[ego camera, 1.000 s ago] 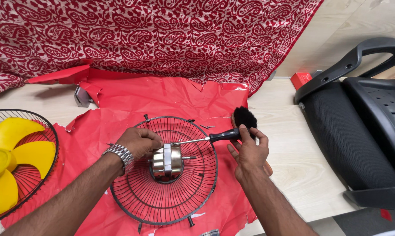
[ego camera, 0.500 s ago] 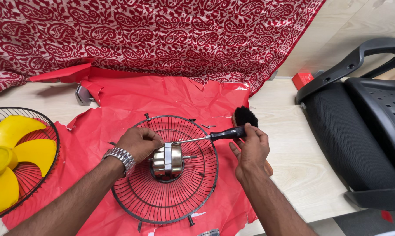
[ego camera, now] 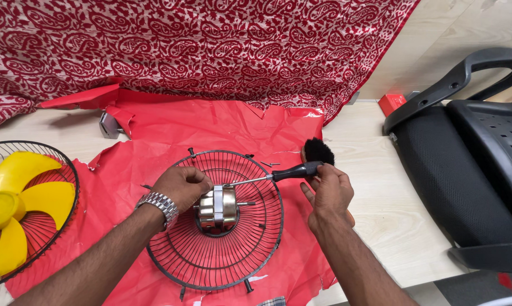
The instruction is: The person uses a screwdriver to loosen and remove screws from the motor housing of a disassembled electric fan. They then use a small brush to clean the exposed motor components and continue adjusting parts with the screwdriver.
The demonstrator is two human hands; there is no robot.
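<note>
I'm seeing a yellow plastic fan blade (ego camera: 12, 212) lying in its wire guard at far left. My left hand (ego camera: 182, 187) is gripping the brassy metal motor (ego camera: 219, 208) at the centre of the round black wire grille (ego camera: 216, 221) on crinkled red paper (ego camera: 171, 133). My right hand (ego camera: 330, 192) is closing round a black-handled screwdriver (ego camera: 278, 174), its tip at the motor.

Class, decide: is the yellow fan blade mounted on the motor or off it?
Off. The yellow fan blade lies in a separate grille at left; the motor shaft is bare.

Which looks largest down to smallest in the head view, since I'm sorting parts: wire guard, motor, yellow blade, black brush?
1. wire guard
2. yellow blade, partly cut off by the frame
3. motor
4. black brush
</note>
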